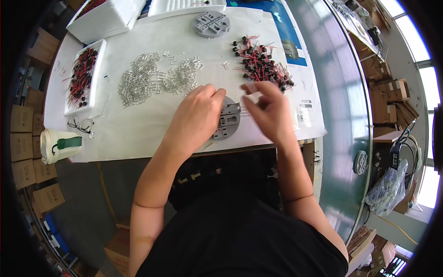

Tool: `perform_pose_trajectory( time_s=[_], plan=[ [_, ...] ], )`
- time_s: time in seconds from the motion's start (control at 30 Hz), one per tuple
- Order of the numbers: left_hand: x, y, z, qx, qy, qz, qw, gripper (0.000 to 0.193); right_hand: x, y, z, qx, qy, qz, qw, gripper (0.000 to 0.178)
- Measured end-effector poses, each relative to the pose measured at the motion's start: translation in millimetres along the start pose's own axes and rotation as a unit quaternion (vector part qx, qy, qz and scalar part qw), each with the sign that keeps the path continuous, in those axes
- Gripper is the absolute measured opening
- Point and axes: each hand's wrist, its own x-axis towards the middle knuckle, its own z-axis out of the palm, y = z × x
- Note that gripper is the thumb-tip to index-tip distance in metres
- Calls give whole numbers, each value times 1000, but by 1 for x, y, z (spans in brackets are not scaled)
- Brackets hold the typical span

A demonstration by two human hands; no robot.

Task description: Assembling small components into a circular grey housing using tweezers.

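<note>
My left hand is closed over the left side of a round grey fixture with shaped recesses, near the table's front edge. Its fingertips pinch together above the fixture, and whatever they hold is too small to make out. To the right, my right hand is raised beside the fixture, thumb and fingers apart and blurred by motion. Beyond it lies a heap of small black round components with red and black wires. A spread of small clear U-shaped pieces covers the table left of centre.
A second round grey fixture sits at the back. On the left are a white tray of wired components, eyeglasses and a cream-and-green cup. White foam boxes stand at the back left. A green-topped bench runs along the right.
</note>
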Motion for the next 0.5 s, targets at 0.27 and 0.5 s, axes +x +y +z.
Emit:
perform_pose_trajectory(
  time_s=[0.27, 0.5],
  plan=[
    [-15, -8, 24, -17, 106, 4, 994, 40, -3, 44, -66, -252, 39, 103, 961, 21],
    [-19, -10, 24, -52, 222, -11, 973, 45, -11, 44, -61, -169, 174, 55, 969, 16]
  ],
)
